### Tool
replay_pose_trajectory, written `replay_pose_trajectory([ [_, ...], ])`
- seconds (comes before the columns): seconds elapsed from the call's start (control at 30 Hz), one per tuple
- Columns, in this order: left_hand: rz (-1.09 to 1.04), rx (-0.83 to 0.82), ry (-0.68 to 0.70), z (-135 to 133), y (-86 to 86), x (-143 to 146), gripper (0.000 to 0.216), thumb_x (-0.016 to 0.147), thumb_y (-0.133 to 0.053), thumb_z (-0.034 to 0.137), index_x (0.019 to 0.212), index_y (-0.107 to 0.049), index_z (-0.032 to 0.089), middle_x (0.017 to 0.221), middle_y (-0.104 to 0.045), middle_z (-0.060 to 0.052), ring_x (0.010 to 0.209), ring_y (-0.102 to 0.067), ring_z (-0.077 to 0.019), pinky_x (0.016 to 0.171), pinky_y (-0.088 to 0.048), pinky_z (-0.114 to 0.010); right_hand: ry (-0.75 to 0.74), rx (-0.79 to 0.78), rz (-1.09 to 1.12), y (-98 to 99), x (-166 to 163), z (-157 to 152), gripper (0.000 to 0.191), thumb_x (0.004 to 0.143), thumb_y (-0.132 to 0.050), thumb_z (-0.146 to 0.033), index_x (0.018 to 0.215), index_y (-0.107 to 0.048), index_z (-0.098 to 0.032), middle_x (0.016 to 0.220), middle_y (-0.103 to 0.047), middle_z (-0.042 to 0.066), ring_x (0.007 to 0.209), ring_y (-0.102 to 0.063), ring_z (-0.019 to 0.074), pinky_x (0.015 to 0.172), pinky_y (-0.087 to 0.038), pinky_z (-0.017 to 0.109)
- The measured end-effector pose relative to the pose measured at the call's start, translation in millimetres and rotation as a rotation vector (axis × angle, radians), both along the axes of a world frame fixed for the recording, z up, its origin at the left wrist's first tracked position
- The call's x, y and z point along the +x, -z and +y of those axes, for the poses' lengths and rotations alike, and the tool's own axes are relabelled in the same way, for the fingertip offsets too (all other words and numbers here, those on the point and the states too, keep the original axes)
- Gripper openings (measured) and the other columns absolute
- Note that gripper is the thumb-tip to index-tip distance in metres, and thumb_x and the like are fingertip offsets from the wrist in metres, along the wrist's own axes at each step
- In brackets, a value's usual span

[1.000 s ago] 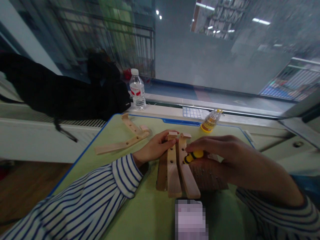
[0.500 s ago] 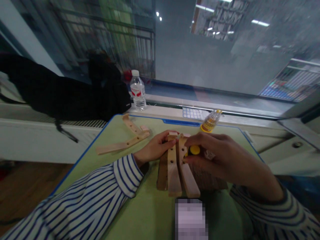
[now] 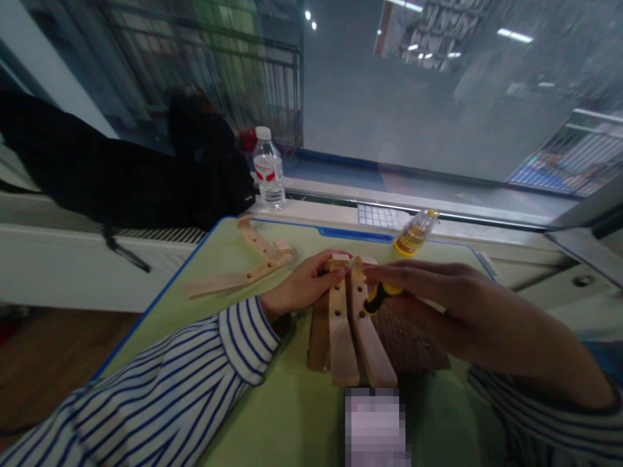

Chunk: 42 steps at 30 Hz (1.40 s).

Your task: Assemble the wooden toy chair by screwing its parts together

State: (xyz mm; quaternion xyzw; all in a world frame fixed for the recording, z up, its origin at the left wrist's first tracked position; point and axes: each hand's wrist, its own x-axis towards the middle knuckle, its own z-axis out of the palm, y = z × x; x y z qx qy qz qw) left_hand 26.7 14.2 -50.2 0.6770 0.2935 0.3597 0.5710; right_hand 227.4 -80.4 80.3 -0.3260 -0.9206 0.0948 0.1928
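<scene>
I judge the step in hand as turning the screwdriver (image 3: pixel 377 299) at the right strip (image 3: pixel 374 347) on the brown block (image 3: pixel 413 340); the next move calls for a steady tip. My left hand (image 3: pixel 309 280) is closed on the left strip (image 3: pixel 343 347); my right hand (image 3: pixel 452 298) pinches the screwdriver. I count one screwdriver, two strips on the block, two spare strips (image 3: pixel 228 283) left of it, two bottles (image 3: pixel 268 178) beyond.

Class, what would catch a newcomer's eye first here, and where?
The yellow-and-black tool in the right hand, slanting toward two wooden pieces in the middle. The left hand touches their far end. Next, the big black bag at the far left, beyond the table.
</scene>
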Motion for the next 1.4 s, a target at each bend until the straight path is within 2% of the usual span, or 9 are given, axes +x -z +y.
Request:
replay_pose_trajectory([
  [0.3, 0.042, 0.098, -0.05, -1, -1.7, -1, 0.044, 0.084, -0.055, 0.028, 0.125, -0.046, 0.016, 0.112, -0.064, -0.009, 0.097, -0.062, -0.0195, 0.083, -0.05, -0.034, 0.095, 0.014, -0.05, -1.4, 1, 1, 0.022, 0.093, -0.051, -0.03, 0.111, -0.058, -0.021, 0.093, -0.071, 0.002, 0.081, -0.066, 0.0138, 0.068, -0.046, 0.023],
  [0.4, 0.103, 0.436, -0.249, -6, -24.8, -7, 0.049, 0.076, -0.057, 0.015, 0.125, -0.047, 0.018, 0.126, -0.056, -0.011, 0.113, -0.054, -0.0212, 0.094, -0.045, -0.038, 0.135, -0.004, -0.068, -1.3, 1, 0, 0.021, 0.093, -0.05, -0.032, 0.107, -0.059, -0.019, 0.09, -0.07, 0.003, 0.078, -0.064, 0.0145, 0.066, -0.044, 0.025],
  [0.53, 0.138, 0.884, -0.352, -24, -68.2, -16, 0.032, 0.073, -0.056, 0.013, 0.105, -0.057, 0.018, 0.109, -0.061, -0.006, 0.106, -0.055, -0.0204, 0.093, -0.043, -0.038, 0.161, -0.006, -0.091, -1.3, 0, 0, 0.025, 0.094, -0.048, -0.036, 0.106, -0.06, -0.018, 0.086, -0.068, 0.004, 0.076, -0.062, 0.0154, 0.066, -0.041, 0.027],
  [0.63, 0.404, 0.771, -0.174, -37, -86.7, -15, 0.023, 0.078, -0.057, 0.02, 0.1, -0.061, 0.021, 0.094, -0.065, 0.0, 0.085, -0.059, -0.0157, 0.077, -0.046, -0.03, 0.158, 0.019, -0.107, -1.5, 0, 1, 0.026, 0.094, -0.046, -0.039, 0.1, -0.061, -0.019, 0.082, -0.066, 0.003, 0.074, -0.059, 0.0152, 0.065, -0.039, 0.028],
  [0.7, 0.532, 0.629, 0.002, -41, -89.2, -11, 0.018, 0.08, -0.059, 0.028, 0.096, -0.063, 0.022, 0.086, -0.066, 0.001, 0.074, -0.059, -0.0141, 0.067, -0.045, -0.026, 0.17, 0.026, -0.118, -1.7, 0, 2, 0.026, 0.095, -0.045, -0.039, 0.095, -0.061, -0.019, 0.081, -0.065, 0.003, 0.073, -0.058, 0.015, 0.064, -0.037, 0.028],
  [0.77, 0.534, 0.545, 0.064, -43, -87.3, -8, 0.017, 0.081, -0.058, 0.029, 0.095, -0.064, 0.021, 0.083, -0.066, 0.002, 0.07, -0.058, -0.0126, 0.063, -0.043, -0.024, 0.199, 0.037, -0.126, -2.1, 0, 2, 0.026, 0.095, -0.044, -0.039, 0.092, -0.061, -0.019, 0.083, -0.065, 0.003, 0.073, -0.058, 0.0151, 0.064, -0.037, 0.028],
  [1.07, 0.416, 0.449, 0.058, -43, -76.2, 1, 0.021, 0.079, -0.067, 0.038, 0.089, -0.067, 0.021, 0.079, -0.065, 0.003, 0.07, -0.057, -0.012, 0.065, -0.041, -0.023, 0.201, 0.021, -0.134, -1.1, -5, 5, 0.029, 0.096, -0.042, -0.039, 0.101, -0.062, -0.019, 0.086, -0.065, 0.004, 0.078, -0.061, 0.0174, 0.07, -0.043, 0.031],
  [1.3, 0.402, 0.435, 0.079, -40, -72.4, 0, 0.021, 0.082, -0.065, 0.04, 0.09, -0.069, 0.021, 0.075, -0.064, 0.004, 0.065, -0.055, -0.0105, 0.061, -0.039, -0.021, 0.102, 0.135, -0.002, 1.6, 0, 5, 0.036, 0.094, -0.047, -0.03, 0.127, -0.051, -0.015, 0.114, -0.065, 0.011, 0.097, -0.062, 0.0193, 0.081, -0.048, 0.033],
  [1.4, 0.382, 0.456, 0.15, -38, -72.8, -1, 0.021, 0.085, -0.061, 0.039, 0.09, -0.067, 0.02, 0.081, -0.065, 0.002, 0.074, -0.058, -0.0123, 0.067, -0.04, -0.022, 0.037, 0.062, 0.005, -0.4, -1, 5, 0.027, 0.095, -0.045, -0.024, 0.117, -0.059, -0.018, 0.107, -0.067, 0.008, 0.097, -0.062, 0.0173, 0.083, -0.048, 0.03],
])
